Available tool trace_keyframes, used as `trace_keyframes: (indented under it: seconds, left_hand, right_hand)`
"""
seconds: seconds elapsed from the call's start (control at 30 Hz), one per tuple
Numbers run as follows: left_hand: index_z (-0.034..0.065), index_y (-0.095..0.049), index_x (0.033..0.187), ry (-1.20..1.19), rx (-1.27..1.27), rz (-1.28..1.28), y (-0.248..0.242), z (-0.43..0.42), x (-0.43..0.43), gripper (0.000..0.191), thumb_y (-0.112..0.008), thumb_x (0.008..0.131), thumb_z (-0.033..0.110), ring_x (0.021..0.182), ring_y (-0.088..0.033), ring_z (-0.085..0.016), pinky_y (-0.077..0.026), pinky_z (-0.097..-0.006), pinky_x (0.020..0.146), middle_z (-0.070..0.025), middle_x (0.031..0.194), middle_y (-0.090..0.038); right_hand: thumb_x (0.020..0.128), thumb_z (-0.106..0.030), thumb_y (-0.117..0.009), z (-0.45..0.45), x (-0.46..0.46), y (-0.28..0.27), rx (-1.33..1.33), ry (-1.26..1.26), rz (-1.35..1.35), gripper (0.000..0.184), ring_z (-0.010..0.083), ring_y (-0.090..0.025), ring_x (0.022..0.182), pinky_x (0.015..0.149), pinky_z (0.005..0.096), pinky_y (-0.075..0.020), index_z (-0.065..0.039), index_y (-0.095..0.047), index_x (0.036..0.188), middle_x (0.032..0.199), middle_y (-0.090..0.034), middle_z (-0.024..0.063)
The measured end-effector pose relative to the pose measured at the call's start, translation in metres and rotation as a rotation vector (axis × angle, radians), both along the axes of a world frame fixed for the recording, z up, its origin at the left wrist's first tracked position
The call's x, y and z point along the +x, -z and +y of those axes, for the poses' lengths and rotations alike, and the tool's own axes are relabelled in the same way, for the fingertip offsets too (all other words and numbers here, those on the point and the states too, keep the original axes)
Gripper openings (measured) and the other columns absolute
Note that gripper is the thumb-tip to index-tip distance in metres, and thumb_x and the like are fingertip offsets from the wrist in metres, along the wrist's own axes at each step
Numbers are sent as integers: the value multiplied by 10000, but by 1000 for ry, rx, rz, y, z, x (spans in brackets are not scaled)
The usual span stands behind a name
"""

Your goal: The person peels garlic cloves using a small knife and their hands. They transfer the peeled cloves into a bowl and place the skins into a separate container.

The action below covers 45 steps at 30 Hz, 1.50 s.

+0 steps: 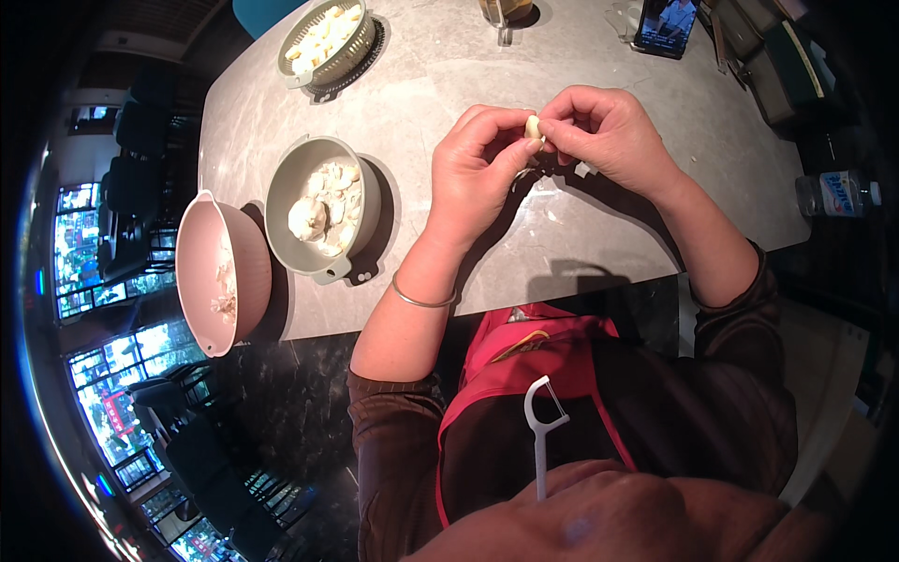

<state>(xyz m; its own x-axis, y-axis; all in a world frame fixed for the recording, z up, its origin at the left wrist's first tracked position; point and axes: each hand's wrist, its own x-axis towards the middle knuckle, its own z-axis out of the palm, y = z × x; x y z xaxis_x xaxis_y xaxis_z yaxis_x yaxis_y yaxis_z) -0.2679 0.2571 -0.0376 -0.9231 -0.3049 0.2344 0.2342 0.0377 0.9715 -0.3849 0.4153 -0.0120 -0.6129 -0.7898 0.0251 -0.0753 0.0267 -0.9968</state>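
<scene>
A pale garlic clove (533,127) is pinched between the fingertips of my left hand (477,158) and my right hand (607,137), above the grey table. Bits of papery skin (541,186) lie on the tabletop below my hands. To the left stands a grey-green bowl (281,232) with a whole garlic bulb (307,218) and several loose cloves (336,193) in it. A pink bowl (256,274) farther left contains garlic skins (225,302). At the far left, a grey-green colander (351,60) is filled with peeled cloves (326,38).
A glass mug (509,10) with brown liquid stands at the far edge of view. A lit phone (666,27) leans upright at the back right. Near the right table edge is a plastic bottle (836,194). A white floss pick (541,435) juts up close below the camera.
</scene>
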Motion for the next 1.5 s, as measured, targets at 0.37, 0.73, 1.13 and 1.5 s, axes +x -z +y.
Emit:
trace_keyframes:
  seconds: [0.37,0.73,1.13,1.5]
  left_hand:
    - [-7,-709,1125,-34,-85,33,-1,-1,0,220,-730,908,-32,974,-674,-142,-573,-270,858,-69,1106,-637]
    - [8,-709,1058,-146,-385,80,2,-3,-1,210,-775,861,-24,929,-664,-126,-569,-260,814,-62,1061,-655]
    - [-19,-680,1185,-35,-71,32,2,-2,-1,246,-698,939,-26,981,-673,-144,-572,-278,876,-66,1120,-655]
    - [-27,-564,1392,112,476,-52,-3,-12,0,369,-541,1075,160,970,-678,-167,-576,-333,908,-153,1181,-697]
  right_hand:
    - [1003,-114,-659,0,-3,2,2,12,65,115,56,-632,700,607,204,-506,-9,-704,997,842,-690,7]
    - [905,-38,-686,-3,5,4,-33,116,354,44,48,-592,668,593,221,-480,-6,-677,877,759,-651,1]
    - [855,-27,-698,-3,1,7,-56,178,454,67,47,-496,630,565,231,-418,-21,-640,820,694,-558,-24]
    - [901,19,-645,5,-2,3,-72,121,450,26,82,-580,732,662,241,-477,-1,-647,918,818,-640,13]
